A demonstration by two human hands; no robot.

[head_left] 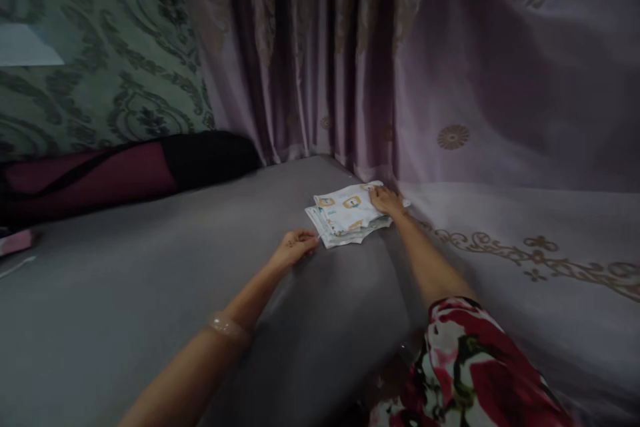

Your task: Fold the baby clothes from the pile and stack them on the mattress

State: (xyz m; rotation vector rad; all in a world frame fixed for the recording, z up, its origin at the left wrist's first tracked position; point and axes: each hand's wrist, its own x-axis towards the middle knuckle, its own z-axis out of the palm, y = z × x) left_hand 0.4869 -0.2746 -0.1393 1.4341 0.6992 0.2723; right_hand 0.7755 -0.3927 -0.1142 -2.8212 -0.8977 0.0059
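Observation:
A small stack of folded white cloths (345, 213), printed with orange and teal figures, lies on the grey bed surface near its far right corner. At its left front corner, my left hand (295, 245) is closed in a pinch on a bit of the cloth's edge. My right hand (387, 201) grips the right side of the stack, with fingers over the top cloth; its far fingers are partly hidden. The layers at the front edge are slightly uneven.
The grey bed (150, 280) spreads to the left. Along the patterned green wall (100, 80) lies a long maroon and black bag (125, 170). Purple curtains (320, 67) hang behind and to the right. A pink item (16, 242) sits at the left edge.

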